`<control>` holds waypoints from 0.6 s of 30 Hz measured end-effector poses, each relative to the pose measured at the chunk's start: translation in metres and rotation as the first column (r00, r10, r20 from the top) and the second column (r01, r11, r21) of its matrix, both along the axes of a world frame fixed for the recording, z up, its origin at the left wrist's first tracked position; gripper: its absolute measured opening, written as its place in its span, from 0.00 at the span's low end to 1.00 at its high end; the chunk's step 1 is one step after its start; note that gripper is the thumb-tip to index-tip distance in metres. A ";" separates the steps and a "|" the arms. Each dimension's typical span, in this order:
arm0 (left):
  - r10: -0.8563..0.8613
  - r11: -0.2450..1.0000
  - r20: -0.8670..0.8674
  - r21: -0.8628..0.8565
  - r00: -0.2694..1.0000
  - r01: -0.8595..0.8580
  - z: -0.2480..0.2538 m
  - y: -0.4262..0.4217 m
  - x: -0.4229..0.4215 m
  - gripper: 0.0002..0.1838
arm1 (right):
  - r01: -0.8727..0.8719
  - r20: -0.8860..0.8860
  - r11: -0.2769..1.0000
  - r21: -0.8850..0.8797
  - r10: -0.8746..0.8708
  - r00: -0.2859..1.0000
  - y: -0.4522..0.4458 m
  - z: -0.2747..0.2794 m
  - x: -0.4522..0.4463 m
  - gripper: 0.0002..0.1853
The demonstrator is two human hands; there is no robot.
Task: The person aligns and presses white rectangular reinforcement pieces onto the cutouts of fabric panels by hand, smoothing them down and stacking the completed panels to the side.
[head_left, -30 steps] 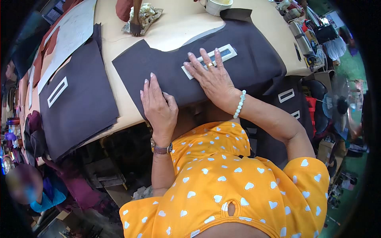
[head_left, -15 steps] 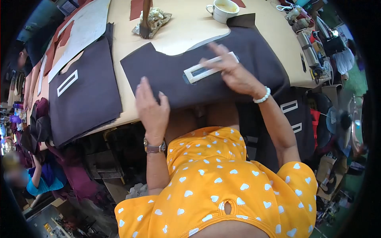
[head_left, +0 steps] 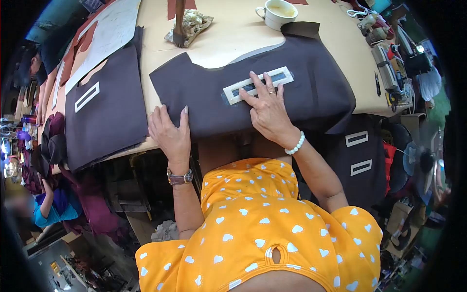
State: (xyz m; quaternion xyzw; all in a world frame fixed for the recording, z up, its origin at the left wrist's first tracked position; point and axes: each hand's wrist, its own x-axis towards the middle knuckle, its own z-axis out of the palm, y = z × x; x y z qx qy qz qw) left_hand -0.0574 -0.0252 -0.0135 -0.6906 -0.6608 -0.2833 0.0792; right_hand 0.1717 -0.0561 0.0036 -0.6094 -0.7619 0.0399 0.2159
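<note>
A dark cut fabric panel (head_left: pixel 209 107) lies before me at the table's front edge, its right end drooping over. On it sits a narrow white rectangular frame (head_left: pixel 234 96), slanted, with a bluish patch showing inside and around it. My right hand (head_left: pixel 270 108) rests on this frame, fingers spread and pressing down. My left hand (head_left: pixel 169 131) lies over the panel's lower left corner, thumb and fingers apart. Neither hand grips anything.
On the left lies a stack of dark panels (head_left: pixel 114 97) with another white frame. A brush (head_left: pixel 179 24) stands on a crusted lump (head_left: pixel 197 25) beside a white cup (head_left: pixel 279 20). Framed dark panels (head_left: pixel 335 160) hang below right. Other people are at the left.
My right hand has come down from above the panel onto the white frame. My left hand has lowered and moved left to the panel's corner.
</note>
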 end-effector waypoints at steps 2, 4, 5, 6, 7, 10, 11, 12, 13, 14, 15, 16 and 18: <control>-0.037 0.999 0.035 0.013 0.999 0.036 -0.002 0.002 0.001 0.24 | 0.041 0.044 0.999 -0.012 -0.041 0.998 0.000 0.002 -0.009 0.21; -0.053 0.998 0.044 0.030 0.998 0.052 -0.001 0.004 0.003 0.22 | 0.024 0.043 1.000 -0.004 -0.024 0.999 -0.001 -0.002 -0.014 0.22; -0.061 0.997 0.050 0.040 0.997 0.059 -0.001 0.005 0.004 0.21 | 0.015 0.044 1.000 0.001 -0.015 0.999 -0.001 -0.003 -0.015 0.22; -0.074 0.996 0.063 0.047 0.995 0.071 -0.001 0.005 0.005 0.19 | 0.007 0.045 1.000 0.000 -0.007 0.999 -0.001 -0.004 -0.015 0.23; -0.086 0.995 0.074 0.054 0.994 0.082 0.000 0.005 0.006 0.18 | -0.002 0.045 1.000 -0.002 0.002 0.999 -0.002 -0.004 -0.016 0.24; -0.130 0.991 0.137 0.033 0.982 0.127 0.004 0.007 0.006 0.15 | -0.045 0.001 0.999 0.003 0.045 0.999 -0.002 -0.003 -0.015 0.24; -0.145 0.989 0.163 0.020 0.976 0.143 0.007 0.006 0.006 0.14 | -0.063 -0.022 0.998 0.007 0.063 0.998 -0.002 -0.002 -0.014 0.24; -0.112 0.991 0.204 -0.045 0.972 0.124 0.011 0.006 0.005 0.14 | -0.098 -0.085 0.995 -0.020 0.096 0.992 0.000 -0.001 -0.010 0.24; -0.079 0.988 0.244 -0.110 0.966 0.109 0.016 0.006 0.005 0.15 | -0.132 -0.147 0.990 -0.044 0.124 0.981 0.003 0.001 -0.002 0.23; -0.045 0.980 0.283 -0.174 0.958 0.098 0.021 0.008 0.004 0.15 | -0.166 -0.208 0.984 -0.065 0.150 0.967 0.007 0.003 0.007 0.23; 0.009 0.976 0.281 -0.213 0.960 0.053 0.028 0.008 0.004 0.17 | -0.109 -0.266 0.994 0.018 0.110 0.958 0.012 0.005 0.018 0.23; 0.063 0.968 0.279 -0.251 0.958 0.010 0.036 0.005 0.004 0.18 | -0.016 -0.295 0.993 0.116 0.050 0.954 0.018 0.007 0.035 0.20; 0.097 0.961 0.286 -0.276 0.953 -0.015 0.034 0.004 -0.004 0.24 | 0.182 -0.356 0.956 0.231 -0.091 0.930 0.029 0.015 0.077 0.17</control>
